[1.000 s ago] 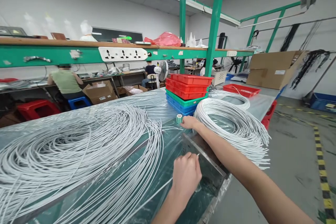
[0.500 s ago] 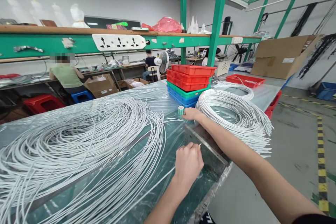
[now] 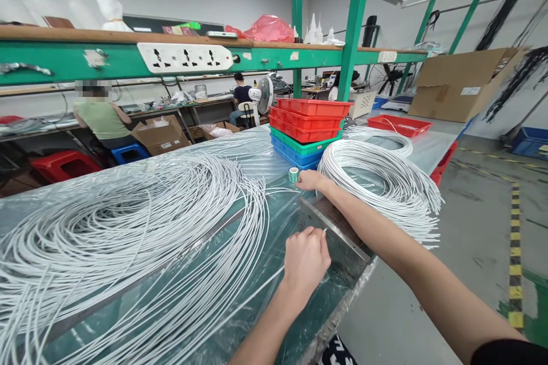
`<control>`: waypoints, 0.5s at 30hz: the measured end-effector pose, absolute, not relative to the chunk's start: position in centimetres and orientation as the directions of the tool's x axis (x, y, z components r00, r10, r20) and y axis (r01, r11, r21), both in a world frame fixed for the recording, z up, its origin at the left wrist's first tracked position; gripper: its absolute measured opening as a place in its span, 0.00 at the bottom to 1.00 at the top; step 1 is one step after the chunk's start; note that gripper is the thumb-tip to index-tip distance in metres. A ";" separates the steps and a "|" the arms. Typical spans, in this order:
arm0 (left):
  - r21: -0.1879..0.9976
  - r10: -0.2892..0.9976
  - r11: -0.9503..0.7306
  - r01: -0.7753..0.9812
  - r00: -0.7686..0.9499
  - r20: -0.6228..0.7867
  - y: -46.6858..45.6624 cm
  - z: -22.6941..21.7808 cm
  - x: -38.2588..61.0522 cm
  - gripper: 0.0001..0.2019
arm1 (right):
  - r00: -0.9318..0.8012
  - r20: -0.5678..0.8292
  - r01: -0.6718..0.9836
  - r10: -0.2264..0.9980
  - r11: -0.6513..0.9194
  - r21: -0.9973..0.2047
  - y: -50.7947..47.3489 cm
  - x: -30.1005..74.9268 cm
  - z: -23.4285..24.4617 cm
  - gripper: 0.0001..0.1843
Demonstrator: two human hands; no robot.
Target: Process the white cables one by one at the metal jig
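My left hand (image 3: 307, 259) is closed in a fist around one white cable (image 3: 268, 280); its short tip sticks out past the thumb side. Farther off, my right hand (image 3: 311, 180) has its fingers pinched at the right side of a small roll of green tape (image 3: 293, 175); the fingertips are partly hidden. To the left, a big loose coil of white cables (image 3: 141, 228) covers much of the table. Beneath my right forearm a metal angle plate (image 3: 338, 236) rests near the table edge. Beyond that forearm sits a second, tighter coil of white cables (image 3: 377, 177).
Stacked red trays (image 3: 310, 120) stand on green and blue ones behind the tape. A red tray (image 3: 400, 124) and a cardboard box (image 3: 462, 85) are farther right. Above the table's far side runs a green shelf beam with a power strip (image 3: 185, 58). People sit in the background.
The view has shifted slightly. Both hands keep nearly the same place, the left around the cable and the right at the tape roll.
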State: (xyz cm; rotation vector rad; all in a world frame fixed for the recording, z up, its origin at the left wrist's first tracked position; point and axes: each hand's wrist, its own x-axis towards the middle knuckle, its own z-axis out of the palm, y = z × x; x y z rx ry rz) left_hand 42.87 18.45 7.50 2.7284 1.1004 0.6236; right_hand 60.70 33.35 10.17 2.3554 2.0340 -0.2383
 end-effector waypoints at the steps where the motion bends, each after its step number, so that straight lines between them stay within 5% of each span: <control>1: 0.277 0.691 -0.723 0.634 0.647 0.322 18.5 7.5 42.9 0.14 | 0.140 -0.127 0.985 0.982 -0.151 -0.082 33.4 60.7 10.2 0.18; 15: 0.288 0.701 -0.713 0.639 0.647 0.300 18.4 7.3 43.0 0.15 | 0.135 -0.131 0.984 0.982 -0.148 -0.095 33.6 60.9 9.8 0.18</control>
